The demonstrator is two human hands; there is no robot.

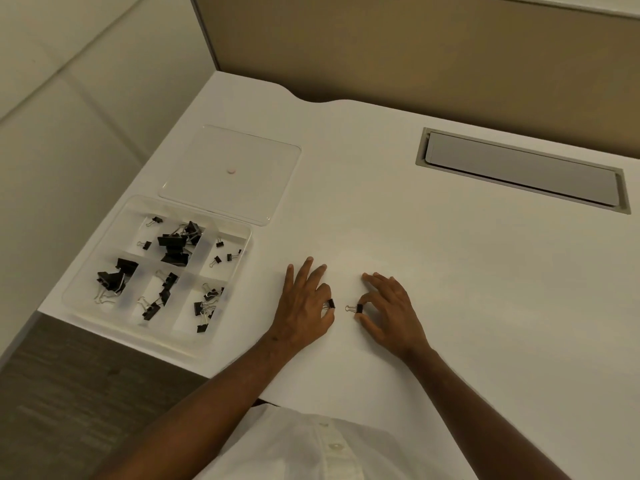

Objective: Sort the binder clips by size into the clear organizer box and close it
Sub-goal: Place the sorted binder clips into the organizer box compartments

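Note:
The clear organizer box [74, 299] lies open at the desk's front left corner, with black binder clips of different sizes spread over its compartments. Its clear lid [194, 199] rests flat on the desk just behind it. On the white desk, my left hand [304, 303] pinches a small black binder clip [331, 303] between thumb and forefinger. My right hand [389, 310] pinches another small binder clip [356, 309] whose wire handles point left. The two hands are close together, right of the box.
A grey cable-tray flap [519, 171] is set into the desk at the back right. Beige partition walls [415, 46] stand behind and to the left. The desk's front left edge drops to grey carpet [69, 393].

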